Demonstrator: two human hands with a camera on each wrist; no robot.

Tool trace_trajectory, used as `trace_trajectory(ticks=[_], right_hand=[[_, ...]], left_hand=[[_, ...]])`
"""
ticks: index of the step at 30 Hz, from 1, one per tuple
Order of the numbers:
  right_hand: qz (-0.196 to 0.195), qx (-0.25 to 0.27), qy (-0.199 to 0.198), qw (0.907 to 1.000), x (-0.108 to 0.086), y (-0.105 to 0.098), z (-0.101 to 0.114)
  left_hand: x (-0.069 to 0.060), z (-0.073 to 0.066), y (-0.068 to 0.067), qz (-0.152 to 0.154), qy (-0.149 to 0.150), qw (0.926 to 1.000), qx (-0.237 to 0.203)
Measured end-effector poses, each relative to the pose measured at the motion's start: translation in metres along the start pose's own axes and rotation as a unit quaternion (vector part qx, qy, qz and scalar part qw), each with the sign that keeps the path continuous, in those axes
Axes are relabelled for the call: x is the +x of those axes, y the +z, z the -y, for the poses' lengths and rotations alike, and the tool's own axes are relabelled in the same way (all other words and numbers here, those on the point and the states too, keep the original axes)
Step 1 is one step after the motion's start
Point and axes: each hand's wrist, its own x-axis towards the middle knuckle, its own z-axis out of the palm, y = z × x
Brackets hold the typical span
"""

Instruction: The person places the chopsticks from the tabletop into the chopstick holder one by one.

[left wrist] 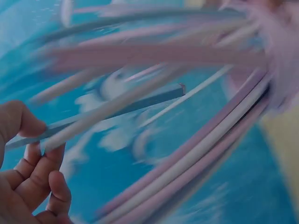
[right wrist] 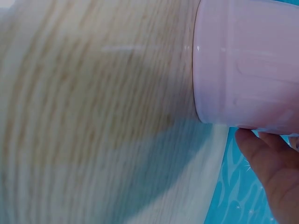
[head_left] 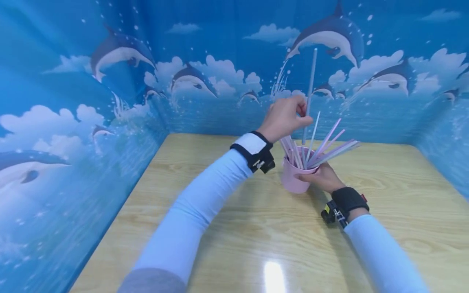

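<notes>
A pink cup (head_left: 292, 181) stands on the table with several pink, white, lilac and blue-grey straws (head_left: 331, 138) fanning out of its mouth. My right hand (head_left: 324, 178) holds the cup from the right side; in the right wrist view its fingers (right wrist: 261, 156) touch the cup's wall (right wrist: 252, 65). Above the cup, my left hand (head_left: 283, 117) pinches a long blue-grey straw (head_left: 312, 77), nearly upright. In the left wrist view the straw's lower end (left wrist: 180, 91) shows among the others, apart from the cup's bottom. The cup's inside is mostly hidden.
A light wood-grain table (head_left: 227, 228) lies beneath the cup and both arms. Behind it and along both sides hangs a blue curtain (head_left: 220, 36) printed with dolphins and clouds, close to the table's back edge.
</notes>
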Motion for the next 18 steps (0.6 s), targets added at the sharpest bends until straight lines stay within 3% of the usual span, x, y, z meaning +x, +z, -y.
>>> trace_trajectory(ticks=[3,6,12,18], right_hand=[[-0.001,-0.004,0.011,0.9999,-0.001,0.003,0.0],[0.0,-0.005,0.02,0.9998,-0.001,0.004,0.0],[-0.008,-0.016,0.021,0.9996,-0.001,0.002,0.001],[0.002,-0.012,0.014,0.9998,0.001,-0.001,0.0]], left_hand=[[0.002,0.007,0.019,0.023,-0.021,0.9992,0.026],[0.002,0.01,0.027,0.024,-0.024,0.9983,0.049],[0.003,0.011,0.028,0.033,-0.022,0.9974,0.06],[0.0,0.011,0.026,0.017,-0.014,0.9996,0.019]])
